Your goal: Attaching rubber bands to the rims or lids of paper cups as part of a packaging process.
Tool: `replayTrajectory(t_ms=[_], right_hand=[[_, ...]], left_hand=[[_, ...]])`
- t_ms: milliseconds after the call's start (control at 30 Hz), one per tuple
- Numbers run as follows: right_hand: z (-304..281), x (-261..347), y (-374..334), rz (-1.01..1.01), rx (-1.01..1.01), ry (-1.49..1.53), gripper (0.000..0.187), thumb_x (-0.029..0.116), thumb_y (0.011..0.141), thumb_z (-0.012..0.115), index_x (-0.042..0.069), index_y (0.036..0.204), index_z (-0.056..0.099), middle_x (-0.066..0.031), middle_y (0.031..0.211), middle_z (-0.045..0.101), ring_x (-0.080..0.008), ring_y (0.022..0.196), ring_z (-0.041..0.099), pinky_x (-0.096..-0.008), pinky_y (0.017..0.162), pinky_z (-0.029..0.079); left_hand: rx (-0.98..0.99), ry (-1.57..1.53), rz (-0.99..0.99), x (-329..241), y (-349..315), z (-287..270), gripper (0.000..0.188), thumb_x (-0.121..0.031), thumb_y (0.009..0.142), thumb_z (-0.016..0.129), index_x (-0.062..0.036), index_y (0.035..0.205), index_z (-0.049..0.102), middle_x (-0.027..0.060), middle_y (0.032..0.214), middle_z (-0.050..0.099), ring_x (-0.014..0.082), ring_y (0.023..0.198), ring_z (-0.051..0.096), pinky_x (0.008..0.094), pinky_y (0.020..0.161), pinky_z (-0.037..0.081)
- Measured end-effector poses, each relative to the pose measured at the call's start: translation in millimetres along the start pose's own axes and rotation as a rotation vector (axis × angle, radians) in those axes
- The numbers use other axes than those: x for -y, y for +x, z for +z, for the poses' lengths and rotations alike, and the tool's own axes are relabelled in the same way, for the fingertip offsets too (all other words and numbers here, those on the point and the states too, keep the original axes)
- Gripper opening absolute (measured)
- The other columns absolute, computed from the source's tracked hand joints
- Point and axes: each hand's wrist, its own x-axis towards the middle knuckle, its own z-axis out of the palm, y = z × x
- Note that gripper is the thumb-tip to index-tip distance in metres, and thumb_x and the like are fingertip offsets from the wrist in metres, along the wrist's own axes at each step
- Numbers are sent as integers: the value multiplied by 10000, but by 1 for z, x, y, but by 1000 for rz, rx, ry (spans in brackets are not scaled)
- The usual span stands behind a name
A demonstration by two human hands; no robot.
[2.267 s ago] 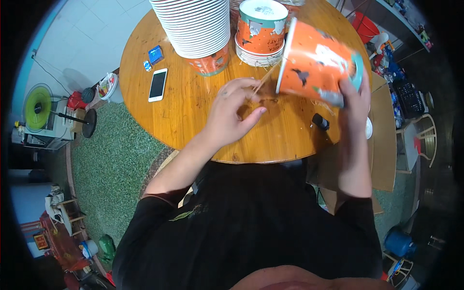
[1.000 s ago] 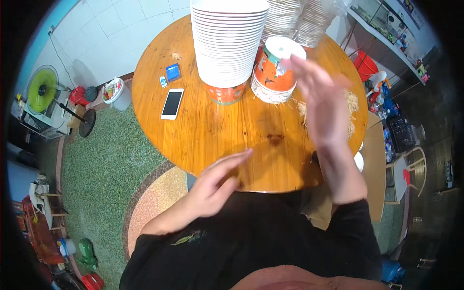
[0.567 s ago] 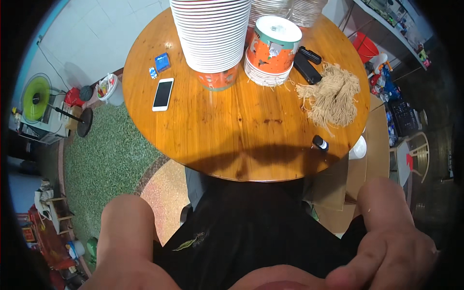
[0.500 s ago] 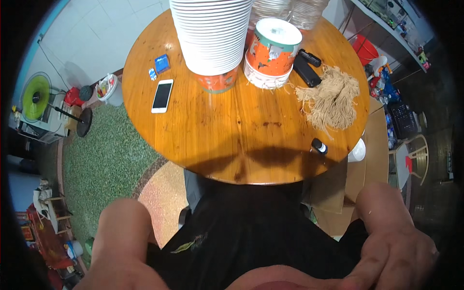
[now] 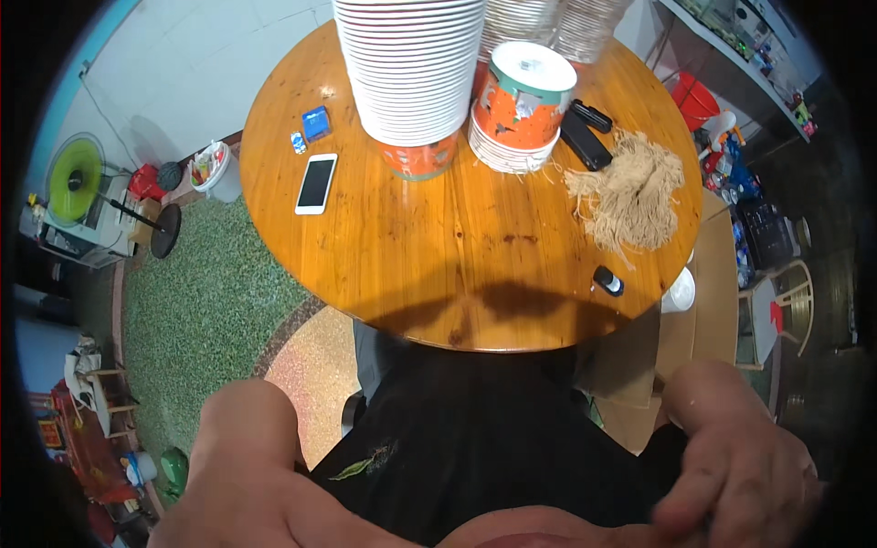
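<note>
Both hands are raised close to the cameras at the lower edge, away from the table. My left hand [image 5: 274,507] shows its back at the lower left, and its fingertips run out of the picture. My right hand [image 5: 754,475] is at the lower right, fingers loosely bent and apart, tips blurred; nothing shows between them. Beyond them, on the round wooden table [image 5: 411,265], stand a tall stack of white paper buckets [image 5: 416,82] and an upturned orange patterned bucket [image 5: 523,114]. A bundle of tan strings [image 5: 635,196] lies to the right, near a small black object [image 5: 608,280].
A white phone [image 5: 316,184] and a blue packet [image 5: 316,123] lie at the table's left. Black cases [image 5: 585,142] lie beside the orange bucket; clear stacked containers [image 5: 521,23] stand behind. A cardboard box [image 5: 708,310] is under the right edge, and a green fan [image 5: 75,180] is far left.
The view has shifted slightly, so the table things sit a little farther right. More of my left hand shows, stretching rightward. The fingers of my right hand have shifted and spread slightly.
</note>
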Motion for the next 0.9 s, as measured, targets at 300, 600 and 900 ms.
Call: replayTrajectory(t_ms=[300,600,900], right_hand=[[19,-11,-16,-324,101,-276,453,150,1124,355,114,1576,353,-14,1660,308,-116,1553,228,-277,1264,195],[24,-53,-12,-394,238,375,479,220,1044,537,30,1465,407,-112,1355,454,-206,1361,394,-416,1137,298],[84,-244,56,-25,-503,-92,1206,802,913,476,-105,1603,82,-324,1689,-39,-408,1589,-5,-507,1276,46]], left_hand=[[58,-137,484,138,-151,-114,198,-209,928,744,-107,968,579,-15,778,610,121,625,553,257,760,458],[231,-565,1549,60,68,14,178,-253,930,707,-91,989,664,-7,822,637,111,629,556,327,800,493],[-380,572,1475,86,182,50,936,-683,1016,396,58,1581,304,309,1632,298,454,1548,228,559,1258,152]])
